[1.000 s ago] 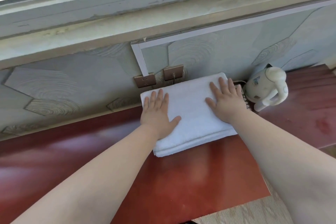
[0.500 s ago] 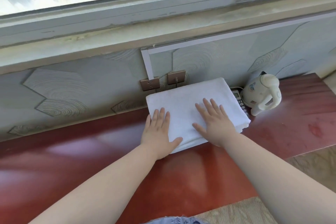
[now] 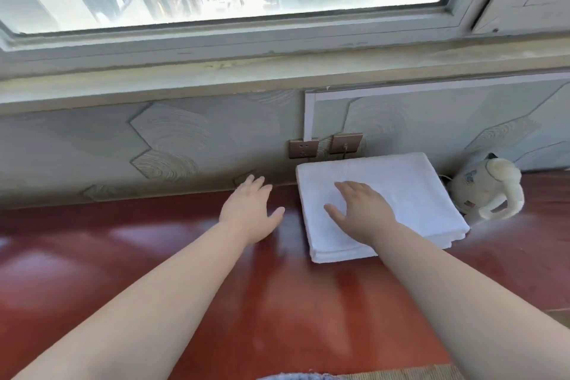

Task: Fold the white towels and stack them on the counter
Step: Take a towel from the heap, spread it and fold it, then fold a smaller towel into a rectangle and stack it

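Folded white towels (image 3: 401,194) stacked on red counter (image 3: 154,256) against wall, beside kettle (image 3: 484,191); right hand (image 3: 361,213) flat on top, fingers straight, left hand (image 3: 249,213) open over bare counter, holding nothing.

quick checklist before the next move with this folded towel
1. Folded towel lies flat on the counter: ok.
2. Its layered edges line up: ok.
3. Right hand rests flat on the towel, fingers straight: ok.
4. Left hand is open beside the towel, holding nothing: ok.
5. Towel clear of the kettle: cannot tell, they sit very close.
6. Another towel in view to fold: not ok, none shows.
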A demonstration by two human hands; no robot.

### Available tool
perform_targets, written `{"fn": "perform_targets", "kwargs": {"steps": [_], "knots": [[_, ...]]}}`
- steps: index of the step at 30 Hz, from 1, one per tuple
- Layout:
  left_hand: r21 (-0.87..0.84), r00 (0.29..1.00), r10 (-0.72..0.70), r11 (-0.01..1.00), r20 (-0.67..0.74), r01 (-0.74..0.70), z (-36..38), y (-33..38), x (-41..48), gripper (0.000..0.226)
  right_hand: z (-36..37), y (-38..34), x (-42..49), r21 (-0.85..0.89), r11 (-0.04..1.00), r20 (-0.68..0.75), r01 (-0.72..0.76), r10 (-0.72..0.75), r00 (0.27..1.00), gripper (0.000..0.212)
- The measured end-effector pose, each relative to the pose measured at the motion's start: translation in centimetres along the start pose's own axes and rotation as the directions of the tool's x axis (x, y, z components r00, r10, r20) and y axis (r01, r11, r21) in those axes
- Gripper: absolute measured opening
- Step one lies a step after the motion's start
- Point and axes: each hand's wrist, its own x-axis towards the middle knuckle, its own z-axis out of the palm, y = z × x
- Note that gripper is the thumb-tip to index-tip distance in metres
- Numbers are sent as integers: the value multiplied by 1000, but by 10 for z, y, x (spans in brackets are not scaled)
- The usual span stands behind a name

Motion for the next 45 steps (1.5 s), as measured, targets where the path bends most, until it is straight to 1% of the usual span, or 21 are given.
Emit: {"fn": "perform_targets", "kwargs": {"steps": [2, 4, 8, 14, 19, 25, 29, 33, 36, 39, 42, 45], "knots": [[-39, 999, -17, 999, -31, 16, -9, -27, -17, 70, 0, -29, 8, 19, 1000, 13, 12, -12, 1000, 73], [-79, 996, -71, 995, -49, 67, -16, -54, -37, 64, 2, -59, 15, 15, 998, 14, 54, -54, 998, 70], [-152, 973, -232, 961, 3, 230, -26, -112, -86, 59, 8, -125, 30, -4, 982, 17, 187, -187, 982, 67], [-199, 885, -466, 865, 21, 460, -23, -211, -178, 51, 29, -232, 36, -55, 935, 96, 351, -345, 934, 66], [-278, 800, -601, 768, 2, 577, -17, -300, -247, 52, 43, -333, 43, -80, 898, 136, 433, -420, 897, 65], [-349, 701, -713, 653, 18, 672, -6, -418, -333, 51, 80, -486, 38, -63, 849, 186, 524, -506, 842, 65], [-387, 639, -769, 586, 12, 712, -6, -512, -381, 51, 108, -600, 41, -61, 809, 211, 584, -562, 800, 64], [-415, 571, -821, 527, -22, 741, -15, -607, -423, 52, 135, -710, 49, -50, 777, 220, 628, -605, 765, 62], [-415, 508, -860, 484, -59, 771, -22, -670, -449, 47, 153, -786, 54, -44, 744, 246, 667, -639, 729, 61], [-408, 442, -892, 439, -92, 801, -27, -716, -468, 47, 168, -848, 56, -26, 722, 274, 691, -660, 700, 58], [-403, 403, -906, 420, -130, 813, -29, -755, -475, 52, 183, -902, 63, 7, 710, 270, 704, -679, 683, 53], [-425, 378, -921, 378, -88, 822, -29, -784, -474, 60, 198, -951, 76, 38, 718, 281, 695, -675, 682, 49]]}}
